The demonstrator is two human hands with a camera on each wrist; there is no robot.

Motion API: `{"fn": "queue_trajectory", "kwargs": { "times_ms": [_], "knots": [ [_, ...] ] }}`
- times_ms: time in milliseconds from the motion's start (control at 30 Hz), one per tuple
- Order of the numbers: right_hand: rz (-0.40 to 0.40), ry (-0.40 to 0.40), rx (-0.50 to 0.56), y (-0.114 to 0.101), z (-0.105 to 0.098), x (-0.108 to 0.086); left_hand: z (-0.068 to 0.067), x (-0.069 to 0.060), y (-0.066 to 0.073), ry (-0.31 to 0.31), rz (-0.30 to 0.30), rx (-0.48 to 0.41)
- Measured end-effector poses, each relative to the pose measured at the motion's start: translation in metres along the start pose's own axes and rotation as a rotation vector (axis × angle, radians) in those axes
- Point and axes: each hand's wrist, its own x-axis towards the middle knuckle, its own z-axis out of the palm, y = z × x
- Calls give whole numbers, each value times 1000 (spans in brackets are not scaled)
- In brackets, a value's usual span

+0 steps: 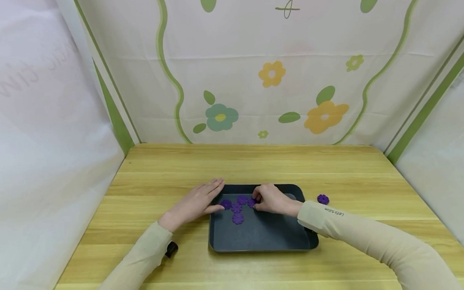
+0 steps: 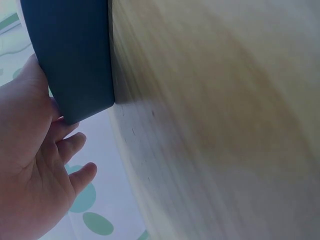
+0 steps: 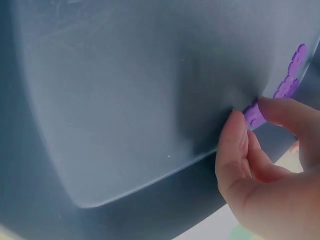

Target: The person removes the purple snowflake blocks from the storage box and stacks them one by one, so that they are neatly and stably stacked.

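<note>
Several purple flower-shaped pieces lie close together in the left part of a dark tray. The right hand pinches one purple piece at the right end of the group; the right wrist view shows this piece between thumb and fingertips of the hand. At the tray's upper left corner rests the left hand, fingers extended along the rim, its thumb by the leftmost piece. In the left wrist view the hand is against the tray's outer wall.
Another purple piece lies on the wooden table to the right of the tray. A small black object is beside the left sleeve. Patterned white curtains stand behind and at both sides.
</note>
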Motion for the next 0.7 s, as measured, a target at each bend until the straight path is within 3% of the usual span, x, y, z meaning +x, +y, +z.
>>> {"fn": "queue_trajectory", "kwargs": {
  "times_ms": [200,433,700],
  "knots": [
    [19,-29,11,1,-2,0,0,0,0,15,15,-4],
    [-31,-41,5,2,-5,0,0,0,-1,17,8,-4],
    [-31,-53,14,3,-5,-2,0,0,0,11,10,-4]
  ]
}}
